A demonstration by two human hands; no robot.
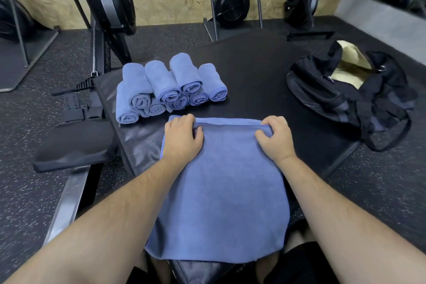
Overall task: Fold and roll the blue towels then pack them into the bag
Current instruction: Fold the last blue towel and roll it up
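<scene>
From the head camera, a blue towel [221,180] lies flat on a black padded surface [253,69]. Its near end hangs off the pad's edge toward the person's lap. Its far edge is turned over into a narrow first fold or roll.

The left hand [183,136] sits at the left end of that turned edge. Its fingers curl over the fold and its thumb presses on the cloth below. The right hand [275,137] grips the right end the same way, fingers hooked over the roll and thumb underneath on the flat part. Both forearms stretch over the towel's sides.

Just beyond the left hand, a pile of rolled towels [170,87] rests on the pad in two layers with the spiral ends facing the camera. There seem to be eight or nine, but the lower ones are partly hidden.

Well to the right, at the pad's far corner, a black bag [350,94] lies unzipped and shows a pale lining. One strap loops down onto the speckled floor [27,191]. Gym machines [110,0] stand along the chipboard wall behind.
</scene>
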